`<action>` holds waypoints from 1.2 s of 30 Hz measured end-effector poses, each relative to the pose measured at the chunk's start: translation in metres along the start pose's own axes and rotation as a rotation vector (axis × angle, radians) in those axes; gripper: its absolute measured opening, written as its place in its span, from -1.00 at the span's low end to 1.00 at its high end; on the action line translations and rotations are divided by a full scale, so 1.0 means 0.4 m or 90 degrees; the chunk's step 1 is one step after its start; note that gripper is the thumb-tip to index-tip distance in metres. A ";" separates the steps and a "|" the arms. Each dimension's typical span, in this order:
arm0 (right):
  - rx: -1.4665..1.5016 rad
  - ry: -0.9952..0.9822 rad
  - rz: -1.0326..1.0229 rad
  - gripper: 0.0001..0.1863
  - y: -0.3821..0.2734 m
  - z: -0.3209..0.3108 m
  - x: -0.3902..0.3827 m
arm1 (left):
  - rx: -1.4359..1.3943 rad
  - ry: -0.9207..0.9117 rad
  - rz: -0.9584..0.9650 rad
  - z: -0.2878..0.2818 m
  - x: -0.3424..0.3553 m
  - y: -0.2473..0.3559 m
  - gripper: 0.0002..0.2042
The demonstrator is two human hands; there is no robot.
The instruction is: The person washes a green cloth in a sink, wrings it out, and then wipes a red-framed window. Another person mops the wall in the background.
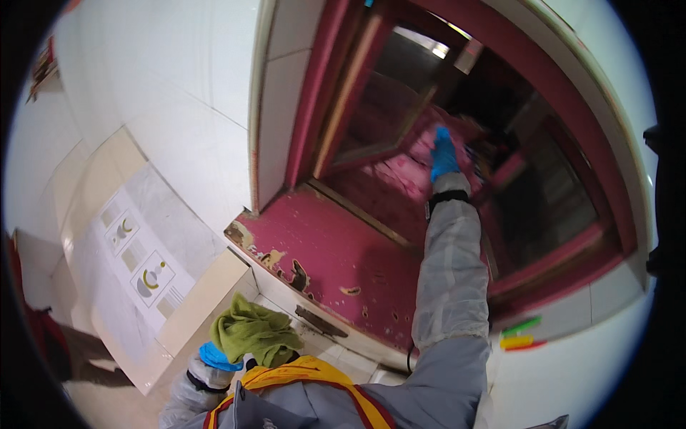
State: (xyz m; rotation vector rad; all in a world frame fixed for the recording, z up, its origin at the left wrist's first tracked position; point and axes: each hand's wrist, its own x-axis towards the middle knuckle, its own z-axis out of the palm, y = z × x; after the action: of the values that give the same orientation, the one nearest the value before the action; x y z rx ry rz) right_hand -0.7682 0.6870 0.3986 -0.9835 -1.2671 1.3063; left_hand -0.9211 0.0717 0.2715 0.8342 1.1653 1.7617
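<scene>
We are facing a pink window frame [564, 93], where two glazed sashes are standing ajar: the left sash [379, 96] and the right sash [539, 207] are narrowing the passage. A white wall [164, 64] is bounding the left, with one printed sheet [146, 250] lying below it. To the right, three slim things, coloured green [522, 327], yellow [519, 342] and red [530, 347], are sitting close together.

The single sill [332, 247] is showing chipped paint near its curved front edge; its left part is leaving open room. Between the sashes, our right hand [444, 154] is pointing inward over pink fabric [407, 171]; we cannot tell its grip, nor whether it is touching.

We are wearing two blue gloves. Our left hand [218, 357] is holding one green cloth [256, 330] in its grip, bunched before our body, just outside the sill's front edge.
</scene>
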 end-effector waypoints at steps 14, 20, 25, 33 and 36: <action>0.074 -0.085 0.035 -0.19 0.060 0.079 0.069 | -0.128 0.067 -0.179 0.078 -0.014 0.092 -0.72; 0.026 -0.079 -0.012 -0.05 -0.004 -0.049 -0.143 | -0.135 -0.044 -0.173 0.044 -0.008 0.082 -0.72; 0.057 -0.016 -0.046 0.02 -0.089 -0.069 -0.411 | -0.100 -0.217 -0.090 0.011 -0.006 0.079 -0.62; 0.100 0.002 -0.088 -0.16 -0.092 -0.091 -0.592 | -0.125 -0.192 -0.239 -0.026 -0.095 0.084 -0.57; 0.077 -0.033 -0.078 -0.14 -0.075 -0.114 -0.623 | 0.020 -0.169 -0.241 -0.055 -0.128 0.076 -0.55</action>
State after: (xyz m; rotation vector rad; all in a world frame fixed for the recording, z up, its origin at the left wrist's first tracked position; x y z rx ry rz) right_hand -0.6838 0.4461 0.3997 -0.7794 -1.2520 1.3053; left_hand -0.9269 0.0107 0.2886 0.7789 1.0926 1.2859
